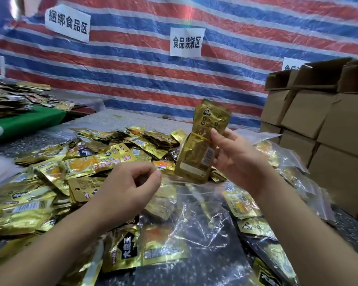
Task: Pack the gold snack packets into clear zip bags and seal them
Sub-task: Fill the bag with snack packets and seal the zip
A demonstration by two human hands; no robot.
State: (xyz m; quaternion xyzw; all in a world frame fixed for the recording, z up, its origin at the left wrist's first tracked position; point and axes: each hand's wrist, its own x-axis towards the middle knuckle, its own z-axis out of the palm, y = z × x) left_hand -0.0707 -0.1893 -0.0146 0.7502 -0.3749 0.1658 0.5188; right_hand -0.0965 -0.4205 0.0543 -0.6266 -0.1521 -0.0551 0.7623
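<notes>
Right hand grips a banded packet bundle upright over the clear bag. Left hand pinches the bag's edge, I think. If that mouth collapses, the bundle probably snags.

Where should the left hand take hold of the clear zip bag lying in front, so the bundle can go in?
Probably at the clear zip bag's far edge, just beyond the left hand, coming from above with a pinch. The bag lies flat and crinkled over packets, and that edge sits right under the gold packet bundle gripped upright by the right hand. Whether that edge is the opening can't be told.
</notes>
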